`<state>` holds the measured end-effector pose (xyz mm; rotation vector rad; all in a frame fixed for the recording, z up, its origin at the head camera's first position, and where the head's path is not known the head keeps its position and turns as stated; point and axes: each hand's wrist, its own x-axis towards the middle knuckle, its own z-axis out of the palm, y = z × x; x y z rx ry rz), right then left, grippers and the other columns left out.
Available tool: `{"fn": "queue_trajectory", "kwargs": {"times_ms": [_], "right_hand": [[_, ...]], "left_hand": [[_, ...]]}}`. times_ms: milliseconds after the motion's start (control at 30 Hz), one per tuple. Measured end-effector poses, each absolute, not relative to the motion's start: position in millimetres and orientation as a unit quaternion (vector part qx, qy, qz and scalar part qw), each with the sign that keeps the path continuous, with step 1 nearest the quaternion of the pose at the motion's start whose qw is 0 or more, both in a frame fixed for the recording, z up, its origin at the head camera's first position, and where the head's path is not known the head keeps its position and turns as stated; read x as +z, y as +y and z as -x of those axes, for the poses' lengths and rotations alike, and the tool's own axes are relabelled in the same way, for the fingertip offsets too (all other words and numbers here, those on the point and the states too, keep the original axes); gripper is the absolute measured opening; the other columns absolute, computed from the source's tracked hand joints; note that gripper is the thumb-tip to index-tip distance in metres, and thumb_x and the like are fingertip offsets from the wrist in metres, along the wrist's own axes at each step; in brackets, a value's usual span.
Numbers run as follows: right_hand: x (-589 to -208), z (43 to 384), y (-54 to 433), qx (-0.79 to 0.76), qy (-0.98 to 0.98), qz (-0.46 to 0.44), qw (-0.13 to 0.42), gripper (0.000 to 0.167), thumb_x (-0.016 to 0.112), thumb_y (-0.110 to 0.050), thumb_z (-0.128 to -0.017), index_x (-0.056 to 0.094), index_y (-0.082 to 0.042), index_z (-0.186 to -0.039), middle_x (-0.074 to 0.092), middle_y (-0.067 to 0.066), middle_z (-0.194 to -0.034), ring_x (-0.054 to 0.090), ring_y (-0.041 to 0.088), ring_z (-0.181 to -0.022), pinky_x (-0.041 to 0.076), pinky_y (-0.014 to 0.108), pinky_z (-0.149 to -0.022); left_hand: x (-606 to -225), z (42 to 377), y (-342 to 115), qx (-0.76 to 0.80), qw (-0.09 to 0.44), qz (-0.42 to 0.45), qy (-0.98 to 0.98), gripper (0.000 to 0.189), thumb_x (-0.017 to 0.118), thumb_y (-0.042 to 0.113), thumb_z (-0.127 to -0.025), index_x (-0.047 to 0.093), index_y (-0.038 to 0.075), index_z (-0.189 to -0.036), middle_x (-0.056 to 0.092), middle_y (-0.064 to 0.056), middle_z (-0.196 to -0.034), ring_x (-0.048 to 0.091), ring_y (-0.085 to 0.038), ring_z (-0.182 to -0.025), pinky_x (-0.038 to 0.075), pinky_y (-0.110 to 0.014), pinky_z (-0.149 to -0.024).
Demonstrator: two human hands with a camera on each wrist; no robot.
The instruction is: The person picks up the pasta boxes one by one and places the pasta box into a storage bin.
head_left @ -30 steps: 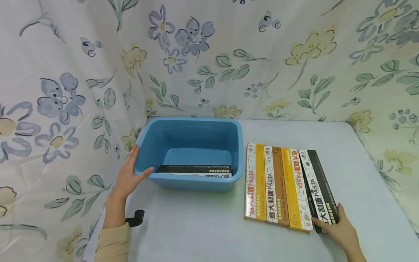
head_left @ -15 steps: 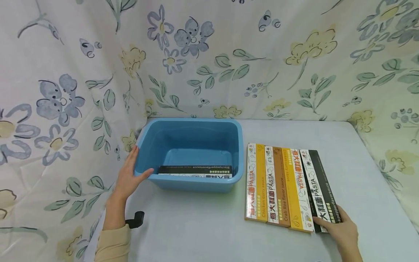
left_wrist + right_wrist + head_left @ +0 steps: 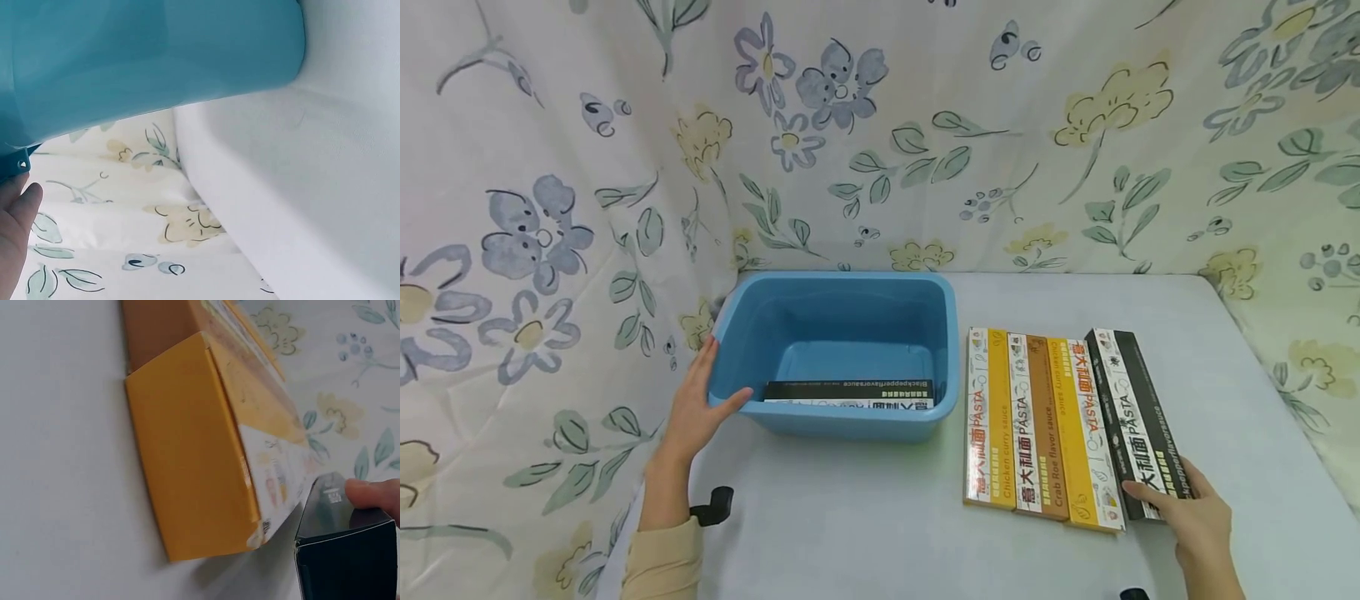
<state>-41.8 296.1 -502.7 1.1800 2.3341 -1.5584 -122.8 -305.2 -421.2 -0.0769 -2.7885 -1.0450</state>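
Note:
My right hand (image 3: 1204,518) grips a black-and-white pasta box (image 3: 1138,425), black pepper flavour, by its near end, thumb on the left side. That box looks raised a little off the table; in the right wrist view its dark end (image 3: 347,565) stands apart from a yellow pasta box (image 3: 194,462). At the left, my left hand (image 3: 692,417) rests against the corner of a blue bin (image 3: 842,427), thumb on the front rim and fingers straight along the side. Inside the bin, another black pasta box (image 3: 850,390) lies along the front wall, its lower part hidden.
To the left of the held box lie a yellow pasta box (image 3: 1078,433), a brown crab roe pasta box (image 3: 1037,425) and another yellow chicken curry box (image 3: 988,417), side by side on the white table (image 3: 850,517). A flowered cloth (image 3: 1030,167) hangs behind.
My right hand has taken hold of the black pasta box and moved it slightly up and away from me, apart from the row. My left hand stays at the bin.

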Motion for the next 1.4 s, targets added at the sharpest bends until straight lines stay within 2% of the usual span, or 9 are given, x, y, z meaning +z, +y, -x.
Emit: {"fn": "queue_trajectory", "kwargs": {"times_ms": [200,433,533,600,767,900,1100,1233,1400], "right_hand": [[-496,46,294,-0.513,0.763,-0.391,0.038,0.109,0.082,-0.013,-0.074,0.011,-0.009,-0.156,0.019,0.021,-0.158,0.028,0.041,-0.136,0.029,0.049,-0.112],[-494,50,294,-0.498,0.775,-0.388,0.025,0.107,0.082,-0.017,-0.075,0.014,-0.009,-0.156,0.023,0.021,-0.157,0.032,0.04,-0.134,0.034,0.049,-0.109],[-493,51,295,-0.498,0.779,-0.38,0.018,0.109,0.085,-0.019,-0.073,0.016,-0.009,-0.156,0.025,0.021,-0.157,0.037,0.036,-0.129,0.039,0.042,-0.105],[-492,51,295,-0.498,0.782,-0.375,0.019,0.109,0.085,-0.019,-0.073,0.016,-0.01,-0.156,0.026,0.02,-0.156,0.039,0.033,-0.126,0.044,0.031,-0.098],[-485,54,295,-0.492,0.792,-0.361,0.01,0.106,0.086,-0.017,-0.073,0.02,-0.012,-0.156,0.037,0.018,-0.151,0.044,0.023,-0.112,0.039,0.017,-0.078],[-477,57,294,-0.492,0.794,-0.356,0.009,0.106,0.086,-0.017,-0.073,0.021,-0.013,-0.156,0.038,0.018,-0.15,0.045,0.017,-0.106,0.039,0.016,-0.075],[-467,58,293,-0.492,0.799,-0.345,0.007,0.104,0.085,-0.019,-0.075,0.02,-0.014,-0.156,0.035,0.02,-0.151,0.041,0.028,-0.116,0.039,0.024,-0.08],[-454,58,290,-0.489,0.808,-0.329,0.008,0.103,0.084,-0.02,-0.076,0.02,-0.014,-0.156,0.034,0.022,-0.151,0.04,0.029,-0.116,0.038,0.019,-0.076],[-444,59,285,-0.491,0.819,-0.297,0.002,0.103,0.085,-0.019,-0.075,0.022,-0.013,-0.156,0.037,0.021,-0.146,0.044,0.019,-0.104,0.039,0.009,-0.067]], "left_hand": [[-424,121,-306,-0.35,0.09,0.025,-0.932,0.092,0.07,0.034,-0.085,0.018,0.006,-0.156,0.013,-0.016,-0.161,0.016,-0.047,-0.142,0.023,-0.075,-0.1],[-424,122,-306,-0.353,0.097,0.033,-0.93,0.092,0.07,0.035,-0.084,0.02,0.006,-0.155,0.014,-0.017,-0.161,0.016,-0.046,-0.143,0.021,-0.074,-0.102],[-424,122,-305,-0.353,0.094,0.033,-0.93,0.092,0.07,0.035,-0.084,0.019,0.006,-0.155,0.014,-0.017,-0.161,0.016,-0.045,-0.143,0.021,-0.074,-0.102],[-423,121,-305,-0.354,0.093,0.033,-0.93,0.092,0.07,0.035,-0.084,0.019,0.005,-0.155,0.014,-0.017,-0.161,0.016,-0.046,-0.143,0.021,-0.075,-0.101],[-423,121,-305,-0.36,0.097,0.037,-0.927,0.091,0.069,0.036,-0.085,0.02,0.004,-0.155,0.013,-0.016,-0.161,0.016,-0.047,-0.143,0.021,-0.076,-0.1],[-423,120,-303,-0.361,0.105,0.036,-0.926,0.091,0.068,0.041,-0.086,0.02,0.007,-0.155,0.014,-0.013,-0.162,0.016,-0.045,-0.143,0.021,-0.076,-0.1],[-420,121,-303,-0.361,0.093,0.037,-0.927,0.093,0.07,0.039,-0.085,0.019,0.005,-0.155,0.014,-0.017,-0.161,0.015,-0.045,-0.144,0.02,-0.075,-0.102],[-420,122,-302,-0.358,0.086,0.035,-0.929,0.093,0.07,0.036,-0.084,0.018,0.004,-0.155,0.014,-0.019,-0.16,0.016,-0.046,-0.143,0.022,-0.074,-0.101],[-423,122,-304,-0.356,0.088,0.032,-0.93,0.092,0.07,0.033,-0.085,0.018,0.005,-0.155,0.013,-0.017,-0.161,0.016,-0.048,-0.142,0.022,-0.075,-0.1]]}}
